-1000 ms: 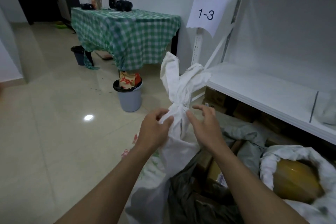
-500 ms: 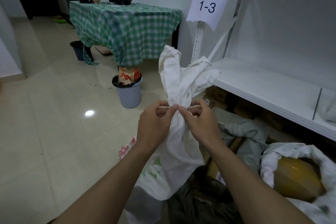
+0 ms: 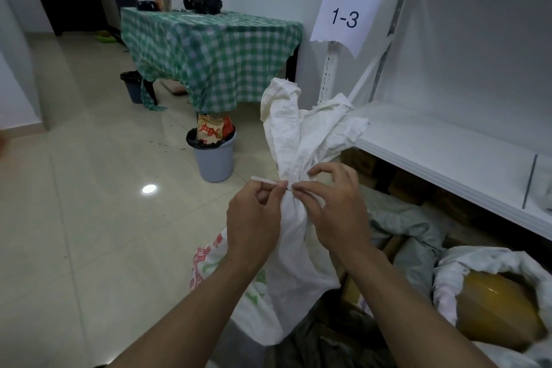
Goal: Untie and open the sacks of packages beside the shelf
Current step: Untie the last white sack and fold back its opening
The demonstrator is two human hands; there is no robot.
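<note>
I hold the white woven sack [image 3: 298, 263] in front of me, just below the middle of my view. It stands upright, with its long axis running from the floor [image 3: 89, 233] to its tied neck, which points toward 12 o'clock. Above the neck the loose mouth flares into two crumpled flaps, one rising straight up and the other leaning toward 1 o'clock against the edge of the shelf [image 3: 448, 152].

A thin white tie strip [image 3: 264, 179] circles the neck and lies crosswise to the sack, with its free end pointing to 9 o'clock. My left hand [image 3: 254, 218] sits at 9 o'clock of the neck and pinches that strip between thumb and forefinger, the other fingers curled in. My right hand [image 3: 337, 209] sits at 3 o'clock of the neck. Its thumb and a fingertip pinch at the tie where it meets the cloth, and the forefinger arches above. I cannot tell whether the knot is loose.

At 4 o'clock of the sack, a second white sack [image 3: 466, 266] lies open with a yellow-taped package [image 3: 495, 311] in its mouth. Grey mailer bags [image 3: 409, 224] lie between the two sacks, under the shelf. A paper label reading 1-3 [image 3: 345, 19] hangs on the shelf post at 1 o'clock. A grey bin [image 3: 213, 161] stands at 10 o'clock, beside a worktop draped in green check cloth [image 3: 209, 54].
</note>
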